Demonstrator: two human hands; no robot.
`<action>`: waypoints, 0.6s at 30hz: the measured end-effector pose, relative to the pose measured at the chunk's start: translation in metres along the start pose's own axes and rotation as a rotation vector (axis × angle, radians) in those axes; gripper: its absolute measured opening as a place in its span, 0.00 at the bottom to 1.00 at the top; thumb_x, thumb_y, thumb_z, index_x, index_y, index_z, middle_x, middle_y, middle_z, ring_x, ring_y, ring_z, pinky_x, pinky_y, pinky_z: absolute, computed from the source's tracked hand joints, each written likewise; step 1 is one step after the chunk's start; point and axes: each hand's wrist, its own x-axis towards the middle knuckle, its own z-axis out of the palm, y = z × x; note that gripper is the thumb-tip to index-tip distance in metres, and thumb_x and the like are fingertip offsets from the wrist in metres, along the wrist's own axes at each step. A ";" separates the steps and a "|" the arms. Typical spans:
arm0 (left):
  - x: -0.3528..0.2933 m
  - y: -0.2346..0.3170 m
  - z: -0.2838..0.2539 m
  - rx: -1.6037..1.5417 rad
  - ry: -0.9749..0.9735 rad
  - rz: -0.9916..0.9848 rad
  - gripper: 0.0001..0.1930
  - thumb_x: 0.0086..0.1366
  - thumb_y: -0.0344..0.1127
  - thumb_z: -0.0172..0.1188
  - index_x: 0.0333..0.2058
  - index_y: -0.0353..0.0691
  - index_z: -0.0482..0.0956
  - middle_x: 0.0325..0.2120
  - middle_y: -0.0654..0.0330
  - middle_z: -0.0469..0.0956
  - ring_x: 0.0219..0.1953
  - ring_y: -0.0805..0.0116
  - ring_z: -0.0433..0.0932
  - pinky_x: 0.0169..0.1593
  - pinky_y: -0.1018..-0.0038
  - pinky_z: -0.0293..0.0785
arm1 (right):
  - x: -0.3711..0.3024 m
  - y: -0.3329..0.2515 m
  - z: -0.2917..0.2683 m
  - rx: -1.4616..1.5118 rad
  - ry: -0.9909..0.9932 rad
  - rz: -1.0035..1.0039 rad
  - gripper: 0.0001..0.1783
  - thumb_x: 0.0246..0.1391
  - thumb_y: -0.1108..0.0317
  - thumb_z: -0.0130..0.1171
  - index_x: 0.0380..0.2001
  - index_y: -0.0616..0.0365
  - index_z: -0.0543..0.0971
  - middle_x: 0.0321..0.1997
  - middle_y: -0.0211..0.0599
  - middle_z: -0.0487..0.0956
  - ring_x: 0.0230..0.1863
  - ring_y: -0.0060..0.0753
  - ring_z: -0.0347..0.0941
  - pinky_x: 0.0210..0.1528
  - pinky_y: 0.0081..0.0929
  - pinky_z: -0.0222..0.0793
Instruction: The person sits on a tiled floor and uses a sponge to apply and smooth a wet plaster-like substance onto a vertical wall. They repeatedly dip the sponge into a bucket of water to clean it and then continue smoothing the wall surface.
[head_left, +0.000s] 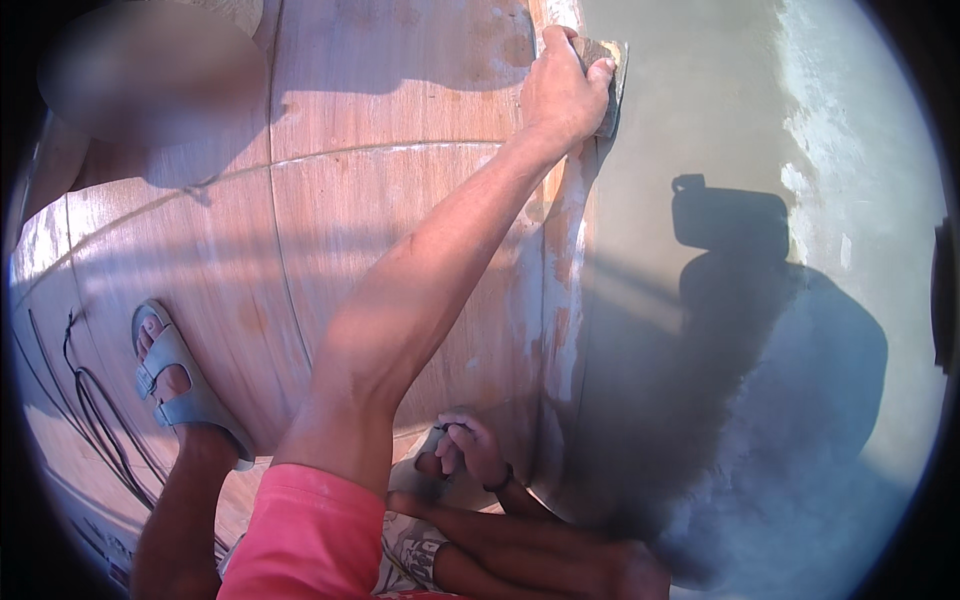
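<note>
My left hand (563,85) reaches far forward and is shut on a small flat trowel (612,75), pressing it where the tan tiles (380,210) meet a smooth layer of wet grey cement (700,120). White mortar smears run down that seam (562,300). My right hand (468,448) rests low by my bent leg with its fingers curled in and a dark band on the wrist; I cannot make out anything held in it.
A foot in a grey sandal (175,385) stands on the tiles at left. Black cables (95,420) trail along the left edge. Another person is partly visible at top left (60,160). The shadow of a head (760,330) falls on the cement.
</note>
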 end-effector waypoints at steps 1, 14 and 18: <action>-0.004 -0.002 0.005 0.008 -0.035 -0.016 0.28 0.67 0.40 0.55 0.55 0.25 0.56 0.36 0.36 0.76 0.41 0.50 0.80 0.45 0.58 0.74 | 0.001 0.003 -0.001 0.013 -0.002 0.003 0.14 0.66 0.69 0.46 0.51 0.65 0.71 0.26 0.38 0.78 0.18 0.22 0.73 0.22 0.18 0.70; -0.233 0.005 0.017 -0.171 -0.207 -0.173 0.27 0.65 0.40 0.59 0.54 0.28 0.60 0.43 0.38 0.72 0.44 0.40 0.75 0.46 0.55 0.72 | -0.001 0.016 -0.011 -0.377 0.031 -0.271 0.13 0.65 0.71 0.45 0.50 0.65 0.70 0.26 0.40 0.78 0.17 0.25 0.73 0.20 0.20 0.71; -0.317 0.014 0.016 -0.191 -0.236 -0.119 0.26 0.63 0.38 0.61 0.53 0.28 0.62 0.44 0.39 0.73 0.43 0.40 0.76 0.46 0.57 0.72 | 0.003 0.011 -0.007 -0.186 0.000 -0.140 0.14 0.64 0.71 0.45 0.50 0.66 0.71 0.26 0.43 0.79 0.16 0.27 0.74 0.19 0.21 0.71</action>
